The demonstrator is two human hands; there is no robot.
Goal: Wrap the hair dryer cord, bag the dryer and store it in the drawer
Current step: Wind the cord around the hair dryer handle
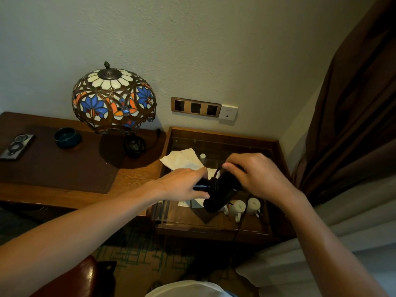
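Note:
A black hair dryer (pixel 218 194) is held over the glass-topped side table (pixel 216 227). My left hand (pixel 184 186) grips its handle end. Several turns of black cord (pixel 213 182) are wound around the handle. My right hand (pixel 255 176) pinches the cord just above the dryer's body. The loose rest of the cord (pixel 241 219) hangs down past the table's front edge. A white cloth bag (pixel 182 160) lies flat on the table behind my hands. No drawer shows in this view.
A stained-glass lamp (pixel 113 99) stands on the wooden desk (pixel 132 179) at left, with a teal bowl (pixel 67 137) and a small tray (pixel 16 146). Two white cups (pixel 246 207) sit under the glass. Wall sockets (pixel 196 107) are above. Brown curtain (pixel 353 103) at right.

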